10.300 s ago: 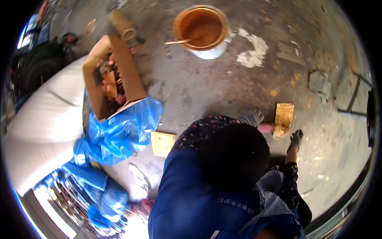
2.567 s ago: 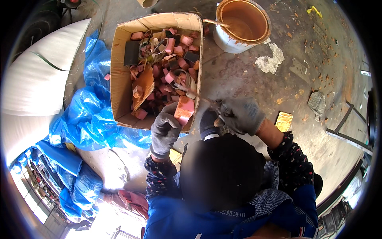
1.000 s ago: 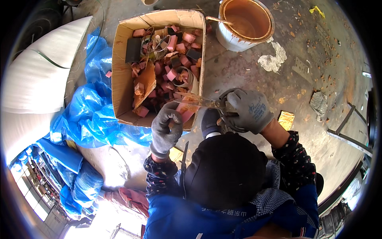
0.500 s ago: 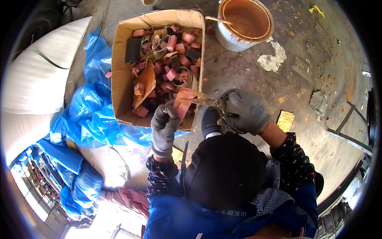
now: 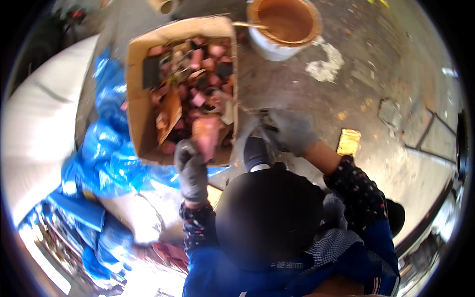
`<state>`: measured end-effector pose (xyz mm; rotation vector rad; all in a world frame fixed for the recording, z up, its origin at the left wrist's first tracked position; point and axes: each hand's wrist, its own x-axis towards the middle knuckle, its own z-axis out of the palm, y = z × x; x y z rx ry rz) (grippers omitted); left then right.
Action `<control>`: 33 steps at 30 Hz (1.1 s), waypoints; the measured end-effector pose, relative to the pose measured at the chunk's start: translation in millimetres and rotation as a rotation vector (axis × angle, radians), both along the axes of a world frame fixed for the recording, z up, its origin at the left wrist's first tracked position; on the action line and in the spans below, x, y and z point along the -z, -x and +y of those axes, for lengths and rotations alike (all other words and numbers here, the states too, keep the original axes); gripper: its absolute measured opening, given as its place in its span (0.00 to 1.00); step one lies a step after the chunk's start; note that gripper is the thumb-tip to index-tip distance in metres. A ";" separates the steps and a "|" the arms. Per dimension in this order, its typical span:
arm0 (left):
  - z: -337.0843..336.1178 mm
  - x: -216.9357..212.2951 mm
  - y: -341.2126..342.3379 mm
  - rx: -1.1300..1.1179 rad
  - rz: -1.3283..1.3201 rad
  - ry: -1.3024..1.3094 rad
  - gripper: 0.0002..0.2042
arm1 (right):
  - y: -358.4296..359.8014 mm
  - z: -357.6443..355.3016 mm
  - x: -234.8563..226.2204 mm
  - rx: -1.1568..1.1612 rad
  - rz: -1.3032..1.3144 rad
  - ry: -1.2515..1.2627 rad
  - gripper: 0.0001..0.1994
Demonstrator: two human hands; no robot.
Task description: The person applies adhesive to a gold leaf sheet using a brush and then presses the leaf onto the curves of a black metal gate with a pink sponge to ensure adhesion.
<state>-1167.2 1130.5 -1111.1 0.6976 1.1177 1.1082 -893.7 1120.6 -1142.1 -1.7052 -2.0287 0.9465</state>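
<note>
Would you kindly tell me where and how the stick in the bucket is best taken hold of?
I would pinch the stick by its outer end, probably coming from above: that end juts past the rim of the bucket toward the cardboard box, leaving it exposed, while the rest runs inside, where brown coats the walls.

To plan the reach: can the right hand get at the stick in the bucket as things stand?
Probably yes, reaching forward: floor lies between the right hand and the stick, whose end juts past the rim of the bucket. But a blurred dark tool appears to occupy that hand.
</note>
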 end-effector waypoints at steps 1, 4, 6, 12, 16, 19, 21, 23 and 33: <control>-0.7 2.8 5.3 -0.080 0.061 -0.041 0.08 | -1.2 -3.7 8.5 0.020 0.001 0.020 0.18; 1.8 14.8 26.4 -0.060 0.166 -0.186 0.20 | -2.4 -12.2 -3.1 -0.002 -0.084 -0.073 0.14; -0.5 1.8 14.9 -0.181 0.084 -0.089 0.19 | -4.0 -19.3 2.6 0.108 -0.078 -0.093 0.13; 16.5 2.9 -10.8 0.153 -0.055 -0.187 0.29 | -38.7 -77.3 82.2 0.439 -0.149 0.258 0.16; 25.8 9.7 -44.4 0.286 -0.140 -0.104 0.30 | -50.2 -119.6 122.5 0.391 -0.272 0.291 0.14; 28.9 16.1 -71.2 0.376 -0.193 -0.042 0.31 | -59.6 -132.1 135.5 0.294 -0.369 0.375 0.12; 27.1 19.2 -84.7 0.404 -0.211 -0.007 0.32 | -95.1 -127.0 120.6 0.353 -0.391 0.509 0.11; 27.1 22.0 -102.8 0.448 -0.242 0.034 0.33 | -143.8 -151.7 120.8 0.724 -0.309 0.508 0.11; 21.4 50.0 -155.9 0.530 -0.013 0.373 0.30 | -174.0 -355.4 168.2 1.507 -0.202 0.549 0.35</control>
